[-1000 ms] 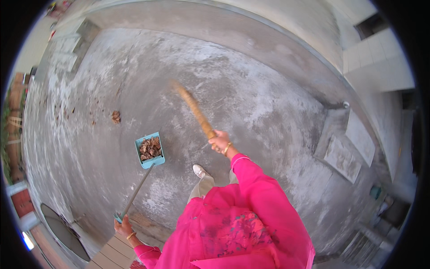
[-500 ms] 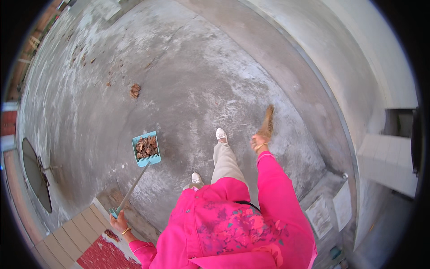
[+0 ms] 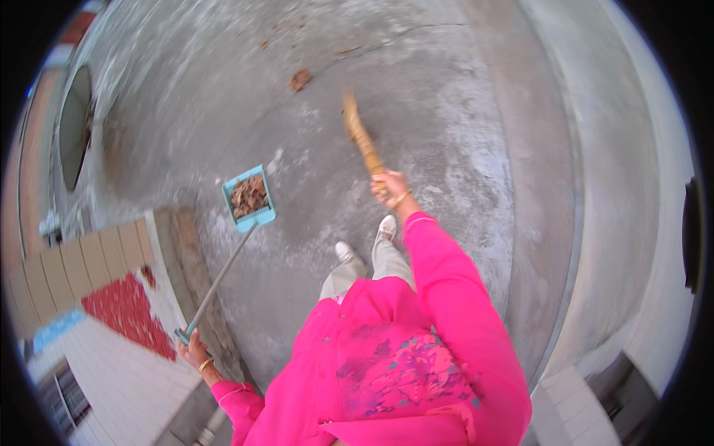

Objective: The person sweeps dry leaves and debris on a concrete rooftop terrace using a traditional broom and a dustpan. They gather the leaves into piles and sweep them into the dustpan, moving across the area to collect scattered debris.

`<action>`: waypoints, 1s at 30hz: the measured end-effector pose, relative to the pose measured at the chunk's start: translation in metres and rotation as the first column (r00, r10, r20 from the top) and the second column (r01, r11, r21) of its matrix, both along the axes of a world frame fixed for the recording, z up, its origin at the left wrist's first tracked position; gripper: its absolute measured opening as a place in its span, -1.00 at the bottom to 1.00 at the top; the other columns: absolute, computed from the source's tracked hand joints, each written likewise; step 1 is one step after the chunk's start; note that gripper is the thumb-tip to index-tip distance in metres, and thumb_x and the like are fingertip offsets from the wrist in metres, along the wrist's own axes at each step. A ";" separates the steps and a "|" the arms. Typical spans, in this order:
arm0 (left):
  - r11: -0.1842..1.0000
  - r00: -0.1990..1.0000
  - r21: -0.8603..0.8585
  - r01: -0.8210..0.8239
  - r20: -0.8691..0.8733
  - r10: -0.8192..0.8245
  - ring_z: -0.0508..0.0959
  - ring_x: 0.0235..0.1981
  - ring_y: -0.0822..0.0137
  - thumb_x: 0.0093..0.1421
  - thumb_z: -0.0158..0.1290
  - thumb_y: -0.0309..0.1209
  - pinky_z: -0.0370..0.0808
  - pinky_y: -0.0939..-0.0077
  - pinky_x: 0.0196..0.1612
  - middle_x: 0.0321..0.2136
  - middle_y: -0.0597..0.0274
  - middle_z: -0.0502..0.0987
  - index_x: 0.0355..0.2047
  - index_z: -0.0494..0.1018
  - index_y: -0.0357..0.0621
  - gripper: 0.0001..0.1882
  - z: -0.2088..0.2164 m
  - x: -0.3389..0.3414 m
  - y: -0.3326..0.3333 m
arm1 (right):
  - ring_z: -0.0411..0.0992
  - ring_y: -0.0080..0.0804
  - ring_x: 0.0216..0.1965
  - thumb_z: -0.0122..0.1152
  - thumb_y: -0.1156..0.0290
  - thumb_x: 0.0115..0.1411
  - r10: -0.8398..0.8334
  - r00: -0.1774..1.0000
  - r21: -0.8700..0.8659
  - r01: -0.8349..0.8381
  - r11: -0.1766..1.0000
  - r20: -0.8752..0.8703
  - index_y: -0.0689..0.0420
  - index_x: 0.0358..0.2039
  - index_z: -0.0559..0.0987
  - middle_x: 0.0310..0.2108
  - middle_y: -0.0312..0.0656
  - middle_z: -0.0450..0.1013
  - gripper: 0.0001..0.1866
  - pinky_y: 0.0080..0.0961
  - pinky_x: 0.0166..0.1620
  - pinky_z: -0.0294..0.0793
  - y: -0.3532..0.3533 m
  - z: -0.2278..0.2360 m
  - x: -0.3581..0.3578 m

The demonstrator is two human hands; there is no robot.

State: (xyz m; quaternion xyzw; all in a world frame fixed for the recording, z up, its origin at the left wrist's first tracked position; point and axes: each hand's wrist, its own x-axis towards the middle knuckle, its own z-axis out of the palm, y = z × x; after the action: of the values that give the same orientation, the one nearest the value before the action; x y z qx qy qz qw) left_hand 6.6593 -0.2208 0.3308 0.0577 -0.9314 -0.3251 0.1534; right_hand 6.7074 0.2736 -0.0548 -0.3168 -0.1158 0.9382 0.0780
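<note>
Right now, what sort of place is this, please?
Probably an outdoor rooftop or terrace: weathered concrete floor, what looks like a satellite dish at the left, and dry brown leaves in the blue dustpan.

Under soft, even light, the broom [image 3: 363, 139] blurs and dark-rimmed edges bend.

No legible text, labels, brands, numbers or signs on anything in view.
</note>
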 end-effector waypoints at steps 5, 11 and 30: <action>0.987 0.987 0.034 -0.155 -0.042 0.157 0.27 -0.79 0.60 -0.06 0.14 -0.53 0.20 0.73 -0.77 -0.65 0.35 0.40 -0.29 0.41 -0.32 -0.72 0.025 0.035 -0.017 | 0.35 -0.46 -0.72 0.07 0.57 -0.07 0.349 0.912 0.440 -0.410 0.799 0.216 0.17 -0.39 0.37 -0.65 -0.24 0.32 -0.82 -0.53 -0.78 0.29 -0.055 0.023 0.009; 0.949 0.949 0.037 -0.314 0.001 0.314 0.29 -0.75 0.60 -0.07 0.12 -0.55 0.22 0.75 -0.76 -0.62 0.34 0.43 -0.30 0.41 -0.30 -0.73 0.045 0.048 -0.045 | 0.36 -0.45 -0.69 0.08 0.54 -0.05 0.672 0.739 -0.282 -0.655 0.702 -0.045 0.17 -0.41 0.36 -0.63 -0.21 0.33 -0.85 -0.50 -0.78 0.30 -0.126 0.072 0.027; 0.879 0.883 -0.206 -0.431 0.104 0.457 0.23 -0.81 0.56 -0.11 0.12 -0.53 0.12 0.66 -0.78 -0.69 0.36 0.37 -0.40 0.42 -0.24 -0.80 0.087 0.079 -0.089 | 0.23 -0.50 -0.83 0.11 0.41 -0.03 0.872 0.487 -0.285 -0.830 0.480 0.051 0.19 -0.45 0.35 -0.69 -0.15 0.36 -0.82 -0.64 -0.87 0.06 -0.129 0.079 -0.072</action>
State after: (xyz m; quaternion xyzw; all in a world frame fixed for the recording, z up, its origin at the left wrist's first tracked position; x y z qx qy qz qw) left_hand 6.7386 -0.3102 0.4173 0.2804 -0.9271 -0.1920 0.1582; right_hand 6.6351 0.1443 0.0245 -0.3107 -0.1594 0.8240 -0.4462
